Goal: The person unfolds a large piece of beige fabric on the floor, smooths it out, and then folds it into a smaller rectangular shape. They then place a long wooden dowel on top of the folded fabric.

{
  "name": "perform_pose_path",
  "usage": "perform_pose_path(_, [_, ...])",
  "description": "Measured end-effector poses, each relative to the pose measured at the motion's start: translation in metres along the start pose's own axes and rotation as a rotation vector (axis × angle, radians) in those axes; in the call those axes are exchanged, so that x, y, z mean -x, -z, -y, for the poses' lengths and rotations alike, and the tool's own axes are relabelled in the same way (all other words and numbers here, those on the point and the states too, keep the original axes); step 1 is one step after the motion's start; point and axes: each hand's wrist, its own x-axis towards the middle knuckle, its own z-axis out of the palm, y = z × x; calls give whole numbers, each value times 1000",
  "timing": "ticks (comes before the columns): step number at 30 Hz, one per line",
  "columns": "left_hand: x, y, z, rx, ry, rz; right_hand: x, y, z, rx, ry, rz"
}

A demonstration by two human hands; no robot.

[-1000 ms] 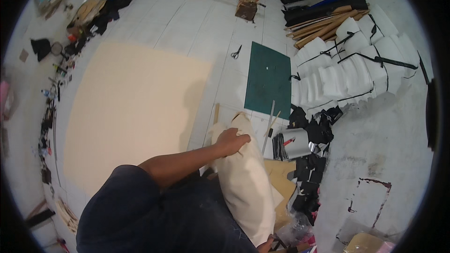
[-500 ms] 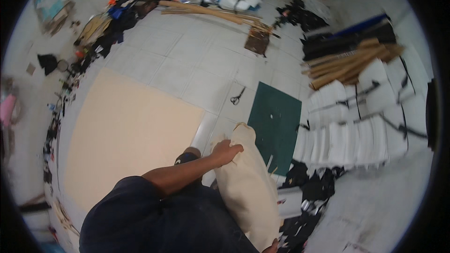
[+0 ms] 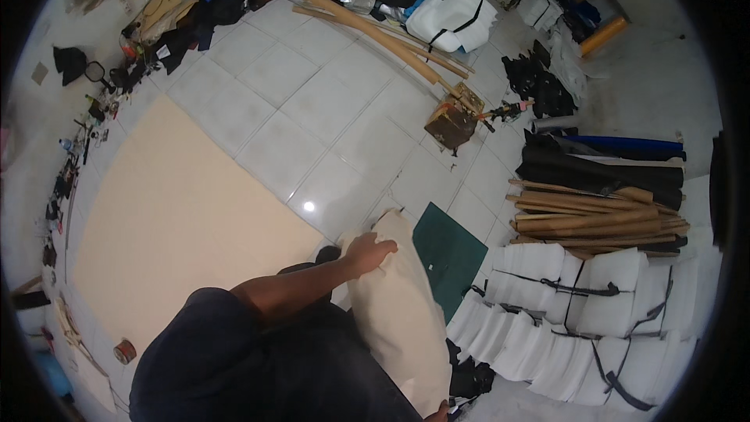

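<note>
A thick, cream-coloured roll of sheet material (image 3: 398, 309) slants upright in front of my body, its far end pointing ahead. My left hand (image 3: 367, 254) is closed on the roll near that far end, thumb along the top. At the lower edge, my right hand (image 3: 440, 413) shows only in part, holding the near end of the roll. To the left, a large cream sheet (image 3: 195, 203) lies flat on the tiled floor. A dark green mat (image 3: 449, 254) lies just beyond the roll, partly covered by it.
White foam bundles (image 3: 547, 344) tied with black straps stand on the right, below stacked brown rolls (image 3: 598, 215). A rusty block (image 3: 451, 126) and long cardboard tubes (image 3: 375, 35) lie ahead. A small round spool (image 3: 125, 351) sits by the sheet's near left edge. Clutter lines the left wall.
My view has swung, so the mat and foam bundles appear lower. My hands still hold the roll. Scissors seen on the floor before are now out of sight.
</note>
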Motion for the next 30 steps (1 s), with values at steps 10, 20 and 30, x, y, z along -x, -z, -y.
perform_pose_path(10, [-117, 102, -187, 15, -104, -105, 5, -47, 302, -973, -51, 431])
perform_pose_path(20, [-318, 225, -152, 381, 212, -358, -92, -122, 553, -405, 48, 436])
perform_pose_path(30, [-343, 383, -108, 471, 120, -472, -83, -129, 799, 484, 755, 363])
